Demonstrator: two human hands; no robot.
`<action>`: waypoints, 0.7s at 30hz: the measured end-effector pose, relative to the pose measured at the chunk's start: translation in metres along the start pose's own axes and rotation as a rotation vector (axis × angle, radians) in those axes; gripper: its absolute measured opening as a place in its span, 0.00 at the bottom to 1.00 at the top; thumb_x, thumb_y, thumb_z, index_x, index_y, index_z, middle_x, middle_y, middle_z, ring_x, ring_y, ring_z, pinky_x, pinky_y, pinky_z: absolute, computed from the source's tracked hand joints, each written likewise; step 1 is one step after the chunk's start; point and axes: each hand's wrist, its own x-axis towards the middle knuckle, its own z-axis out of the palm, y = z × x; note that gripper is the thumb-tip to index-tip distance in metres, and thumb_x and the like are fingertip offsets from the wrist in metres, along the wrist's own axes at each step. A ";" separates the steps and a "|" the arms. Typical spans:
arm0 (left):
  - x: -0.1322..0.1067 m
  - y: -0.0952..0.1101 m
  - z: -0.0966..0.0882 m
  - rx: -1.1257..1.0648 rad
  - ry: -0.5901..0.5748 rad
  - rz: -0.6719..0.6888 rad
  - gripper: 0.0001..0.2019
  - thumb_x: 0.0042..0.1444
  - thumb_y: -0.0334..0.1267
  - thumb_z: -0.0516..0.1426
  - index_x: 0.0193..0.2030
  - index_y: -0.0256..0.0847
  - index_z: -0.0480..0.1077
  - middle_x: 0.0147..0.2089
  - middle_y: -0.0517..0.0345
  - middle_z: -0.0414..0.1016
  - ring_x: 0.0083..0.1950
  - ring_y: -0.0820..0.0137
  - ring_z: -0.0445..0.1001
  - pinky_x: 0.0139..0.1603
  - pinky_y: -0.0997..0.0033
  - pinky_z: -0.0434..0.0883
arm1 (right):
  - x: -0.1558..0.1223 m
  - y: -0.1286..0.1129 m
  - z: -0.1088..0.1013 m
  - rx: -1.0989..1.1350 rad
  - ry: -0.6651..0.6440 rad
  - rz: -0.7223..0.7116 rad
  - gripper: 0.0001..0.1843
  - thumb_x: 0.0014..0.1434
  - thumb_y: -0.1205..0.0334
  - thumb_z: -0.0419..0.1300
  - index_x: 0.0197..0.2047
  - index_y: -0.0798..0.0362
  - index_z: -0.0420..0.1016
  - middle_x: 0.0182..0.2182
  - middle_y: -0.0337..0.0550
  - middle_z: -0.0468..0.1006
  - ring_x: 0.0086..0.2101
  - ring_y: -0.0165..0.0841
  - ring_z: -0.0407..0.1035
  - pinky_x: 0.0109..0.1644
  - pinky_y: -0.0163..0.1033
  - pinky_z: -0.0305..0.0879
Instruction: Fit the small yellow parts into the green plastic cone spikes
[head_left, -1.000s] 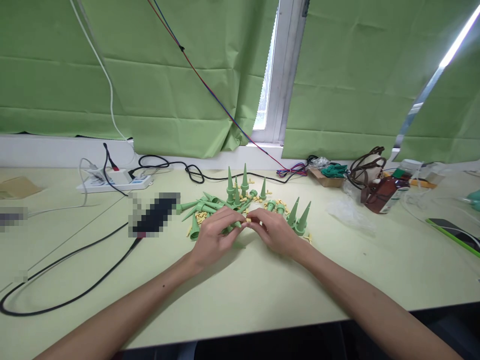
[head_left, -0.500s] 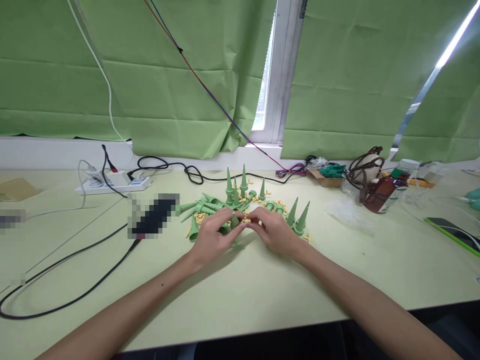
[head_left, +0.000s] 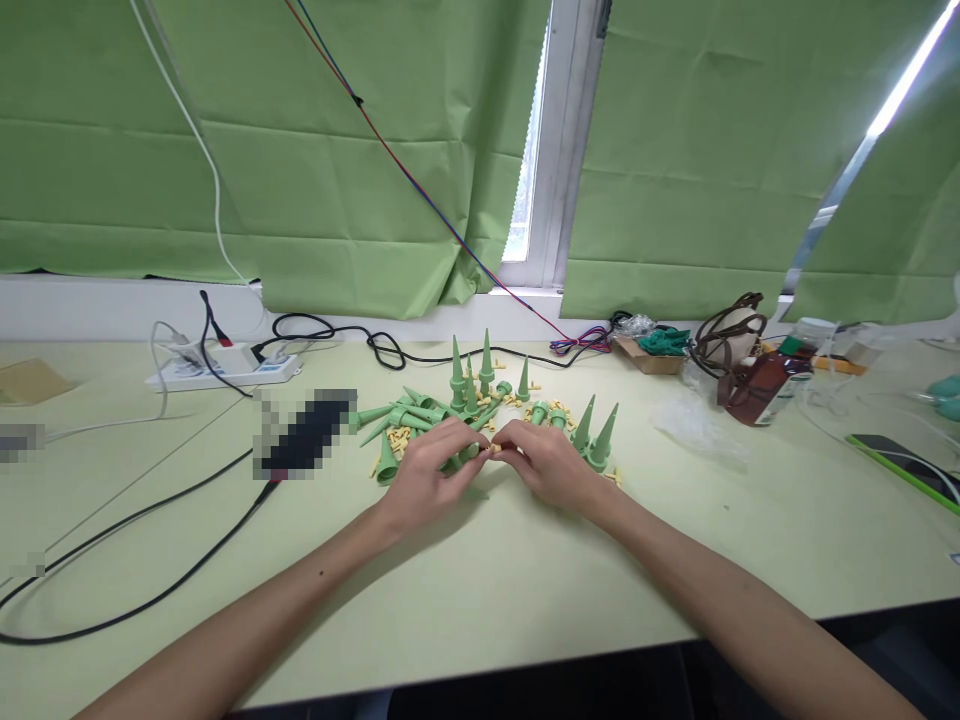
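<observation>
My left hand is closed around a green plastic cone spike, held lying sideways just above the pale green table. My right hand pinches a small yellow plug against the open end of that spike. Behind both hands lies a pile of green cone spikes, some upright, mixed with scattered small yellow plugs. Two more spikes stand upright just right of my right hand.
A white power strip with plugs and black cables sits at the left. A blurred dark object lies beside the pile. At the right are a brown bottle, clear plastic, a cardboard tray and a phone. Green curtains hang behind.
The hands stay together at the same spot; the fingers shifted slightly while working the yellow plug against the green spike. The view drifted a little.
</observation>
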 end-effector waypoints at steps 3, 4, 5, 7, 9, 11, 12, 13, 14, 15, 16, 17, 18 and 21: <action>-0.001 0.000 0.000 0.022 -0.002 0.023 0.06 0.63 0.32 0.55 0.38 0.39 0.73 0.32 0.56 0.74 0.35 0.69 0.70 0.36 0.70 0.68 | 0.000 -0.001 -0.001 -0.002 -0.015 0.008 0.05 0.69 0.65 0.52 0.40 0.51 0.68 0.33 0.42 0.77 0.31 0.31 0.70 0.33 0.35 0.60; -0.001 0.000 0.000 0.031 -0.006 0.029 0.06 0.63 0.32 0.54 0.39 0.39 0.74 0.32 0.56 0.74 0.35 0.69 0.70 0.35 0.69 0.68 | 0.000 -0.001 -0.001 -0.007 -0.021 0.010 0.06 0.69 0.64 0.52 0.40 0.51 0.68 0.33 0.41 0.77 0.31 0.31 0.69 0.33 0.35 0.60; -0.001 0.000 0.000 0.041 -0.010 0.035 0.07 0.63 0.32 0.54 0.39 0.39 0.74 0.32 0.56 0.74 0.35 0.69 0.70 0.36 0.69 0.68 | 0.000 -0.001 -0.001 -0.014 -0.026 0.010 0.06 0.70 0.64 0.52 0.40 0.51 0.68 0.33 0.41 0.76 0.31 0.31 0.69 0.33 0.35 0.60; -0.002 0.000 0.001 0.056 -0.021 0.051 0.07 0.63 0.32 0.53 0.39 0.39 0.74 0.32 0.56 0.74 0.34 0.69 0.69 0.36 0.69 0.68 | 0.000 -0.001 -0.001 -0.030 -0.035 0.007 0.07 0.70 0.63 0.51 0.40 0.51 0.68 0.33 0.41 0.76 0.31 0.31 0.69 0.32 0.35 0.60; -0.002 -0.001 0.001 0.061 -0.027 0.068 0.07 0.63 0.32 0.53 0.39 0.39 0.73 0.32 0.56 0.74 0.34 0.69 0.69 0.36 0.69 0.68 | 0.000 0.000 -0.001 -0.040 -0.045 0.009 0.07 0.70 0.63 0.51 0.39 0.51 0.68 0.32 0.42 0.76 0.31 0.32 0.69 0.32 0.35 0.59; -0.002 -0.002 0.001 0.061 -0.034 0.082 0.07 0.63 0.30 0.53 0.39 0.39 0.73 0.32 0.56 0.73 0.35 0.69 0.69 0.36 0.68 0.68 | 0.000 0.000 -0.001 -0.044 -0.057 0.015 0.07 0.70 0.63 0.51 0.39 0.51 0.68 0.32 0.42 0.76 0.31 0.32 0.70 0.33 0.35 0.60; -0.003 -0.003 0.002 0.060 -0.037 0.090 0.07 0.63 0.30 0.53 0.39 0.39 0.73 0.32 0.56 0.73 0.35 0.69 0.68 0.36 0.68 0.67 | -0.001 0.001 -0.001 -0.047 -0.064 0.020 0.07 0.70 0.63 0.51 0.39 0.51 0.68 0.32 0.42 0.76 0.31 0.32 0.70 0.33 0.35 0.60; -0.003 -0.004 0.002 0.059 -0.040 0.097 0.06 0.62 0.29 0.54 0.40 0.39 0.73 0.32 0.56 0.73 0.35 0.69 0.68 0.36 0.68 0.67 | -0.001 0.001 -0.002 -0.050 -0.070 0.023 0.07 0.70 0.63 0.51 0.39 0.51 0.68 0.32 0.42 0.77 0.31 0.32 0.70 0.34 0.35 0.60; -0.003 -0.004 0.002 0.058 -0.041 0.103 0.06 0.62 0.29 0.54 0.40 0.39 0.73 0.32 0.56 0.73 0.35 0.69 0.68 0.36 0.68 0.67 | -0.001 0.001 -0.002 -0.055 -0.078 0.025 0.07 0.70 0.63 0.51 0.39 0.51 0.69 0.32 0.42 0.77 0.32 0.32 0.70 0.34 0.35 0.60; -0.004 -0.005 0.003 0.057 -0.043 0.107 0.06 0.62 0.29 0.54 0.40 0.39 0.72 0.32 0.56 0.73 0.35 0.69 0.68 0.36 0.68 0.67 | -0.001 0.001 -0.002 -0.060 -0.083 0.026 0.07 0.70 0.64 0.52 0.39 0.52 0.69 0.32 0.42 0.77 0.31 0.32 0.70 0.34 0.35 0.60; -0.004 -0.006 0.003 0.058 -0.046 0.109 0.06 0.62 0.28 0.54 0.40 0.39 0.72 0.32 0.56 0.73 0.35 0.69 0.68 0.36 0.68 0.66 | -0.001 0.001 -0.002 -0.066 -0.090 0.028 0.07 0.70 0.64 0.52 0.39 0.52 0.69 0.33 0.42 0.77 0.31 0.32 0.70 0.34 0.35 0.60; -0.004 -0.007 0.003 0.058 -0.052 0.111 0.06 0.61 0.28 0.54 0.40 0.39 0.72 0.32 0.56 0.73 0.35 0.69 0.68 0.36 0.68 0.66 | -0.001 0.001 -0.002 -0.070 -0.096 0.030 0.08 0.70 0.64 0.52 0.39 0.52 0.70 0.33 0.42 0.77 0.31 0.33 0.70 0.34 0.35 0.60; -0.004 -0.007 0.003 0.059 -0.058 0.112 0.06 0.61 0.28 0.54 0.40 0.39 0.72 0.32 0.56 0.73 0.35 0.68 0.68 0.36 0.68 0.66 | 0.000 0.001 -0.002 -0.073 -0.099 0.034 0.07 0.69 0.64 0.52 0.39 0.52 0.70 0.33 0.43 0.77 0.31 0.33 0.70 0.34 0.35 0.60; -0.005 -0.008 0.003 0.058 -0.067 0.109 0.07 0.61 0.28 0.54 0.41 0.40 0.72 0.33 0.56 0.73 0.35 0.68 0.68 0.36 0.68 0.67 | 0.000 0.000 -0.002 -0.070 -0.089 0.038 0.06 0.69 0.63 0.54 0.40 0.52 0.70 0.34 0.42 0.78 0.32 0.32 0.71 0.34 0.35 0.60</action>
